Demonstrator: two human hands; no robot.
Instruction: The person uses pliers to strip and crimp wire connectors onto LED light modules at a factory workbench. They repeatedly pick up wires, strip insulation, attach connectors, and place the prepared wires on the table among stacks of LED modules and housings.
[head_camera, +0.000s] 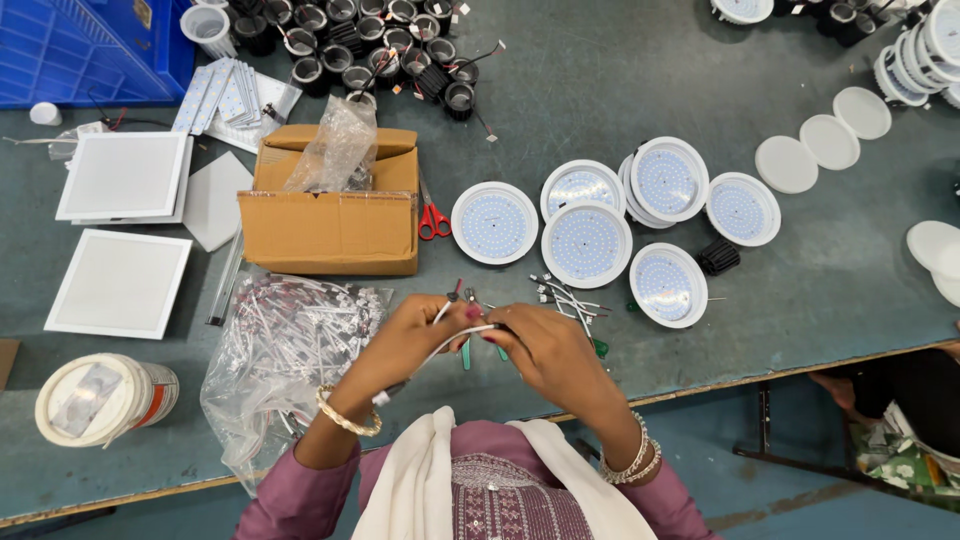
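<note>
Close over the near table edge (700, 385), left hand (405, 340) and right hand (545, 350) both pinched shut on one thin white wire (455, 340), probably light, limp and springy, best gripped near its ends. Just beyond, loose wire pieces (565, 295) and a clear bag of parts (290, 350) crowding the left. Farther out, round LED discs (585, 243), likely fragile, scissors (433, 220), a cardboard box (330, 225); bare green surface far right.
</note>
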